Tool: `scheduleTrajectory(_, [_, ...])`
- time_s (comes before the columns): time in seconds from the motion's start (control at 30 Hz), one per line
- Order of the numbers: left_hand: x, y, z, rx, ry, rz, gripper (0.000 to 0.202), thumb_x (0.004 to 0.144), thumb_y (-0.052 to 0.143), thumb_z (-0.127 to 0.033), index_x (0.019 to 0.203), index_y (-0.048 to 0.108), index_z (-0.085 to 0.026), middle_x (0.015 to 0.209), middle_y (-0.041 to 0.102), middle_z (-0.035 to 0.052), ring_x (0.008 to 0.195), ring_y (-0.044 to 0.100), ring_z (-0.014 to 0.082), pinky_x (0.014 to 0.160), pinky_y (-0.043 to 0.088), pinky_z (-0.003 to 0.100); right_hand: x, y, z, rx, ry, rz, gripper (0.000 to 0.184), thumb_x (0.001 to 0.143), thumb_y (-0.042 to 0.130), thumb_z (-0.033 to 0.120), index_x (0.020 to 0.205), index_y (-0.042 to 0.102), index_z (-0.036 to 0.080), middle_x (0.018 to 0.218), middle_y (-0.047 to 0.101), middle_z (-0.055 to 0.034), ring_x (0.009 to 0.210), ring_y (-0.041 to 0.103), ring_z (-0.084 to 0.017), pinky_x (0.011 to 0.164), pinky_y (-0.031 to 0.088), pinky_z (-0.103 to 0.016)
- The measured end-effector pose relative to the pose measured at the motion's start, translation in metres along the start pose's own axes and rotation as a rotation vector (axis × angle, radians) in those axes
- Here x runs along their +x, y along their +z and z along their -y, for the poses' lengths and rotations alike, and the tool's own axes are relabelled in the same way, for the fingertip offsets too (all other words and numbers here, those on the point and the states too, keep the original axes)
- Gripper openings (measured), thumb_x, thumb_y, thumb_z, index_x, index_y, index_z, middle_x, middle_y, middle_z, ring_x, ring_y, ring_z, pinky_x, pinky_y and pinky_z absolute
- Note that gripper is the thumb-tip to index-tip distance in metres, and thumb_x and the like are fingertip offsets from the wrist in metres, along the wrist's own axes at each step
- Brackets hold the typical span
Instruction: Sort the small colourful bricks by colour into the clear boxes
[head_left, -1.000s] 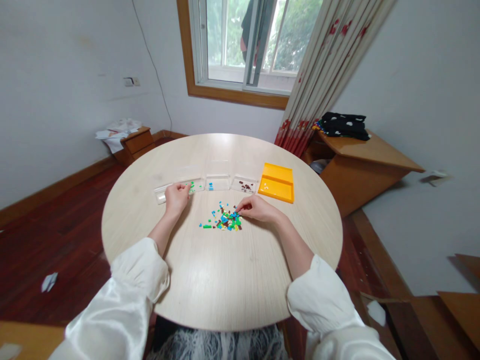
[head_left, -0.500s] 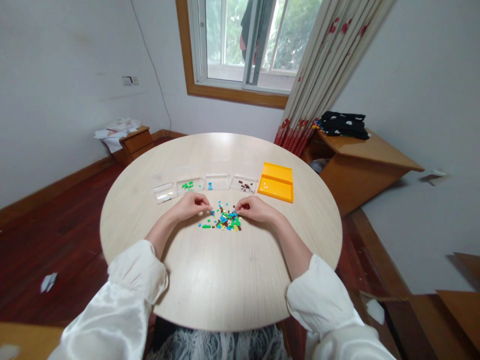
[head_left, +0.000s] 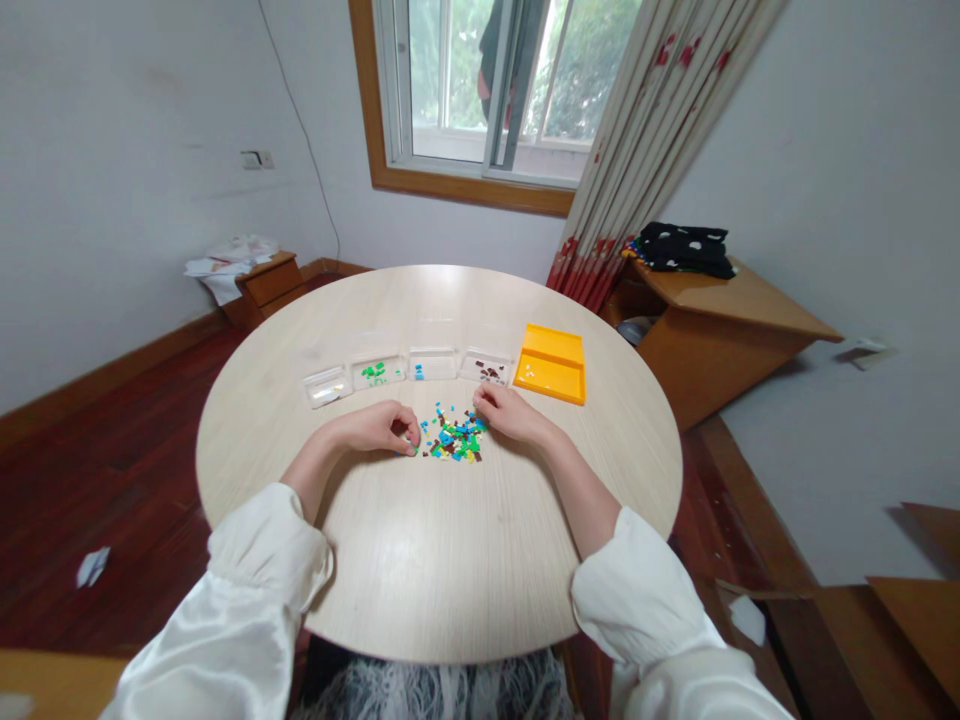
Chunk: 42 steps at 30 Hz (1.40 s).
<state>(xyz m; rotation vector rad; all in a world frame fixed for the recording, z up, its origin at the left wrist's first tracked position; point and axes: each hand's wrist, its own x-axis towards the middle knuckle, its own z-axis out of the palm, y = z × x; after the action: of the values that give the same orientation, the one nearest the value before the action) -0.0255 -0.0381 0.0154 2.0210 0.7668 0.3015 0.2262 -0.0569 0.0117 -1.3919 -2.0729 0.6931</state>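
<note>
A small pile of coloured bricks (head_left: 453, 440) in blue, green, brown and yellow lies on the round wooden table (head_left: 420, 560). My left hand (head_left: 382, 426) rests at the pile's left edge, fingers curled in a pinch over a green piece. At the pile's upper right, my right hand (head_left: 504, 410) is closed in a pinch; what it holds is too small to make out. Behind the pile stand several clear trays (head_left: 433, 364), one holding green bricks, one blue, one brown, and a yellow tray (head_left: 553, 364) to their right.
A low wooden cabinet (head_left: 720, 330) with a dark folded cloth (head_left: 681, 250) stands right of the table beside a curtain. A small wooden stand (head_left: 262, 282) with papers sits at the far left wall. Paper scraps lie on the dark floor.
My left hand came back from the clear trays to the pile's left edge and closed on a green piece. My right hand shifted slightly up from the pile toward the brown tray.
</note>
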Motion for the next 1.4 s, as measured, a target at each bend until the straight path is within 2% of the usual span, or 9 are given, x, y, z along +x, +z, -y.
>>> scheduleTrajectory(0.13, [0.0,0.001,0.0,-0.052,-0.053,-0.078,0.009,0.058,0.071,-0.023,0.061,0.068,-0.015,0.059,0.062,0.0024,0.051,0.049,0.0105,0.049,0.035,0.021,0.0,0.002,0.002,0.081,0.035,-0.024,0.017,0.085,0.041,0.025,0.073,0.05,0.016,0.063,0.053,0.0025,0.061,0.048,-0.011,0.061,0.038,-0.024])
scheduleTrajectory(0.23, [0.0,0.002,-0.001,-0.101,-0.087,-0.147,0.009,0.059,0.07,-0.023,0.063,0.068,-0.014,0.059,0.061,0.0022,0.051,0.05,0.0108,0.05,0.036,0.022,0.0,0.003,0.003,0.223,0.047,0.0,0.014,0.083,0.045,0.025,0.074,0.051,0.016,0.063,0.055,0.0023,0.059,0.051,-0.01,0.06,0.04,-0.023])
scheduleTrajectory(0.4, [0.003,0.003,-0.004,-0.265,-0.01,-0.235,0.012,0.063,0.069,-0.025,0.066,0.065,-0.014,0.066,0.065,0.0058,0.062,0.057,0.0135,0.061,0.043,0.026,0.0,0.008,0.006,0.514,0.103,0.014,0.009,0.077,0.055,0.023,0.073,0.053,0.016,0.064,0.059,0.0013,0.061,0.058,-0.01,0.062,0.046,-0.024])
scheduleTrajectory(0.6, [0.007,0.005,-0.002,-0.345,-0.006,-0.44,0.012,0.063,0.07,-0.023,0.068,0.063,-0.015,0.065,0.064,0.0032,0.061,0.056,0.0117,0.064,0.045,0.027,0.002,0.011,0.006,0.657,0.129,-0.024,0.018,0.068,0.067,0.03,0.071,0.058,0.015,0.062,0.062,0.0009,0.061,0.061,-0.012,0.064,0.048,-0.028])
scheduleTrajectory(0.77, [0.009,0.006,0.0,-0.326,-0.048,-0.456,0.017,0.06,0.072,-0.026,0.071,0.066,-0.015,0.075,0.068,0.006,0.071,0.06,0.0142,0.073,0.048,0.032,0.003,0.013,0.004,0.684,0.111,-0.049,0.022,0.063,0.07,0.033,0.072,0.062,0.015,0.062,0.063,0.001,0.062,0.061,-0.012,0.065,0.048,-0.028])
scheduleTrajectory(0.93, [0.01,0.007,0.002,-0.33,-0.046,-0.474,0.016,0.06,0.071,-0.026,0.07,0.068,-0.015,0.081,0.07,0.008,0.074,0.062,0.0153,0.078,0.048,0.033,0.004,0.015,0.0,0.614,0.097,-0.068,0.019,0.064,0.067,0.031,0.073,0.065,0.014,0.065,0.064,-0.0007,0.063,0.06,-0.013,0.065,0.047,-0.029])
scheduleTrajectory(1.13, [0.009,0.011,-0.005,-0.427,-0.11,-0.499,0.024,0.057,0.074,-0.025,0.075,0.066,-0.012,0.074,0.069,0.0074,0.07,0.064,0.0162,0.074,0.05,0.034,0.005,0.016,-0.001,0.548,0.089,-0.101,0.016,0.067,0.063,0.027,0.076,0.067,0.014,0.068,0.065,-0.0015,0.063,0.059,-0.012,0.066,0.047,-0.029])
scheduleTrajectory(1.4, [0.008,0.011,-0.012,-0.385,-0.176,-0.528,0.025,0.056,0.075,-0.025,0.075,0.068,-0.011,0.071,0.069,0.0081,0.064,0.062,0.0147,0.066,0.049,0.031,0.007,0.019,0.001,0.743,0.165,-0.112,0.018,0.062,0.069,0.031,0.07,0.062,0.016,0.064,0.064,0.0,0.062,0.062,-0.012,0.063,0.048,-0.028])
